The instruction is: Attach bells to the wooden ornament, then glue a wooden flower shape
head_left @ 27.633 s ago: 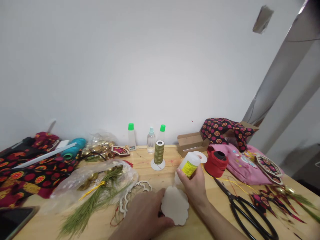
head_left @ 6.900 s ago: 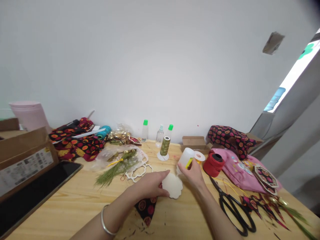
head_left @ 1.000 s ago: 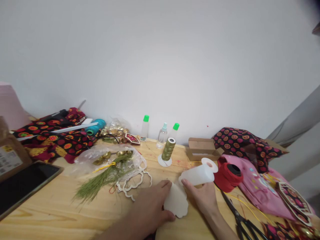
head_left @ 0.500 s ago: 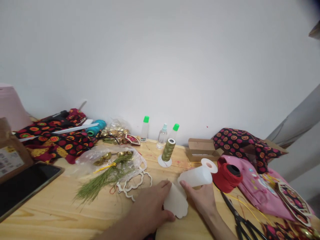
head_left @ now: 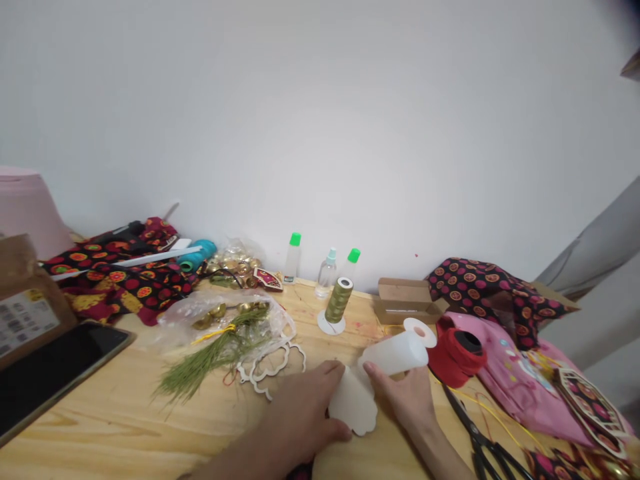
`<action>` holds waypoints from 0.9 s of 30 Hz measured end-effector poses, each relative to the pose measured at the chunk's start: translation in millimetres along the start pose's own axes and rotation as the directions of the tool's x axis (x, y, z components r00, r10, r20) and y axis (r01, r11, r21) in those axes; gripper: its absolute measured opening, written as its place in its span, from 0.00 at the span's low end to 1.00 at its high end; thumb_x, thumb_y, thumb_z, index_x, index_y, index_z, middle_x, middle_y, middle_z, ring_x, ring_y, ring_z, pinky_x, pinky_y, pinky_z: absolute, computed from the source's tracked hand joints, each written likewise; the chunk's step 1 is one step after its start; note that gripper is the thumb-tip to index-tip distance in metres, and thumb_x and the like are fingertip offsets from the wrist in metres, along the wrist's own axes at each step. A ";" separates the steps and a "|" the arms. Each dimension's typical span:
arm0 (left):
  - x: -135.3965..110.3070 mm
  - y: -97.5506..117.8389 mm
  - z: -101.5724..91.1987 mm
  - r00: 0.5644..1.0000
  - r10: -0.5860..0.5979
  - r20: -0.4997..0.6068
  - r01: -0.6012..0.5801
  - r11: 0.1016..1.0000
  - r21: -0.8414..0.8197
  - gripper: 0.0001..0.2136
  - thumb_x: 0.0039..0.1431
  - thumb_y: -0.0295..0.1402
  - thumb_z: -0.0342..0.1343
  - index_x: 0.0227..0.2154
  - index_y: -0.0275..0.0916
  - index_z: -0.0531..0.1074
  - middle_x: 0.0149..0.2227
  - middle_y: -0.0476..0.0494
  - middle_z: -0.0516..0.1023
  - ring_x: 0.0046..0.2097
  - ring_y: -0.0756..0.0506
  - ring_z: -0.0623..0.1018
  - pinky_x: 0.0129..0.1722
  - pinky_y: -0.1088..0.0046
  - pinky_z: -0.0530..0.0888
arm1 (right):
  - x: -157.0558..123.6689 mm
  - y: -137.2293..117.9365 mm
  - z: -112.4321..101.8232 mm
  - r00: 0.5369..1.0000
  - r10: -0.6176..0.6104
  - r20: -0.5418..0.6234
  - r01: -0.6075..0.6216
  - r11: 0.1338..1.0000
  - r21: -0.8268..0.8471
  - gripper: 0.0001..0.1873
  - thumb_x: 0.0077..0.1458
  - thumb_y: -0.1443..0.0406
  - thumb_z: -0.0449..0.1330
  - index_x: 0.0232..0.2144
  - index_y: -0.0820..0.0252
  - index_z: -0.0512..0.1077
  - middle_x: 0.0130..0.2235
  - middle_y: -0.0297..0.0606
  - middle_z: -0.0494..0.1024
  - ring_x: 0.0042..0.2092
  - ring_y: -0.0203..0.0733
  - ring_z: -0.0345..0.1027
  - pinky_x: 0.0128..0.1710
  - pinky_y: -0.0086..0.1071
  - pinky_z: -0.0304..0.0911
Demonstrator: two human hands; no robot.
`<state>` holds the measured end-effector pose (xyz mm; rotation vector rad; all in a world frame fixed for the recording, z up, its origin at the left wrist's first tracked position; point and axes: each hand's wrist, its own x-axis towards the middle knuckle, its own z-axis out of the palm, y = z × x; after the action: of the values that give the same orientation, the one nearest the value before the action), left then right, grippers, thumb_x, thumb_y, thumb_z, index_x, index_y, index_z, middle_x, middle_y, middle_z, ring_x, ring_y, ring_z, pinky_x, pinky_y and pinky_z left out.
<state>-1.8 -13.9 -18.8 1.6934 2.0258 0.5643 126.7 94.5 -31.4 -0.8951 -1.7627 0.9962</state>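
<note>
My left hand [head_left: 313, 410] is closed on the left edge of a pale scalloped piece [head_left: 354, 402], its thumb at the lower edge and fingers at the upper one. In my right hand [head_left: 406, 393] lies a white plastic bottle [head_left: 397, 353], tilted on its side with its narrow end toward the scalloped piece. The bottle's tip is partly hidden, so I cannot tell whether it touches the surface. Left of my left hand lie white scalloped frames [head_left: 270, 367] and a green tassel [head_left: 210, 353] with a yellow cord.
A green thread spool [head_left: 339, 301] stands behind my hands, with small bottles [head_left: 326, 273] by the wall. At right are a red ribbon roll [head_left: 457, 353], black scissors [head_left: 483, 440] and pink fabric [head_left: 520, 380]. A phone [head_left: 60, 373] lies at left; an open cardboard box [head_left: 407, 310] sits behind.
The view has shifted slightly, moving everything a little to the right. Both hands keep the same hold on the scalloped piece and the bottle.
</note>
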 end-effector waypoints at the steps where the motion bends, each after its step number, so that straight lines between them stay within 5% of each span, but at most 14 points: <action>1: 0.0 -0.1 -0.1 1.000 0.000 -0.001 0.000 1.000 0.003 0.29 0.37 0.39 0.57 0.47 0.44 0.62 0.53 0.45 0.63 0.52 0.40 0.64 0.50 0.66 0.60 | -0.2 0.0 -0.8 0.998 0.011 0.054 -0.011 1.000 -0.009 0.10 0.35 0.61 0.61 0.21 0.63 0.70 0.23 0.41 0.76 0.25 0.42 0.69 0.26 0.32 0.66; 4: 0.3 -0.9 0.4 1.000 0.013 -0.014 -0.013 1.000 0.011 0.30 0.36 0.39 0.58 0.48 0.44 0.61 0.53 0.46 0.63 0.51 0.40 0.65 0.49 0.67 0.61 | 0.3 1.1 -3.1 0.995 0.021 0.102 -0.015 0.998 -0.061 0.10 0.36 0.61 0.61 0.20 0.63 0.71 0.23 0.42 0.77 0.26 0.43 0.70 0.27 0.32 0.66; 9: 0.8 -0.5 1.0 0.999 0.026 -0.023 -0.026 0.999 0.028 0.29 0.37 0.40 0.58 0.47 0.44 0.61 0.52 0.46 0.64 0.50 0.41 0.66 0.49 0.67 0.62 | 4.7 1.9 -6.6 0.997 0.018 -0.072 -0.023 0.998 -0.061 0.13 0.34 0.61 0.62 0.24 0.65 0.71 0.25 0.43 0.77 0.28 0.45 0.71 0.29 0.35 0.67; 17: 0.2 -2.5 2.7 0.998 0.046 -0.033 -0.045 0.999 0.028 0.30 0.37 0.40 0.57 0.49 0.44 0.60 0.53 0.46 0.63 0.51 0.41 0.65 0.49 0.67 0.61 | 3.1 -4.4 -5.5 1.000 0.000 0.027 0.001 1.000 -0.017 0.10 0.36 0.61 0.61 0.20 0.64 0.71 0.22 0.42 0.77 0.25 0.44 0.70 0.25 0.31 0.65; 22: 1.0 -4.1 5.0 0.998 0.051 -0.045 -0.049 0.998 0.037 0.29 0.37 0.40 0.58 0.47 0.44 0.62 0.52 0.45 0.64 0.50 0.41 0.66 0.49 0.66 0.62 | 2.4 -6.8 -3.2 0.999 -0.031 -0.013 0.031 0.999 -0.009 0.10 0.36 0.60 0.61 0.20 0.64 0.71 0.22 0.41 0.76 0.25 0.43 0.69 0.26 0.32 0.65; 27: 1.1 -4.7 5.7 0.999 0.031 -0.039 -0.030 0.999 0.029 0.30 0.36 0.41 0.59 0.47 0.43 0.62 0.53 0.45 0.64 0.50 0.40 0.66 0.49 0.65 0.62 | 7.3 1.2 -5.3 0.995 0.084 0.061 -0.077 0.991 -0.108 0.11 0.37 0.59 0.60 0.20 0.63 0.71 0.23 0.41 0.76 0.27 0.45 0.69 0.27 0.33 0.65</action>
<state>-2.5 -13.5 -26.2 1.7458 2.0478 0.5861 129.4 102.7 -28.5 -1.0175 -1.8614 1.0012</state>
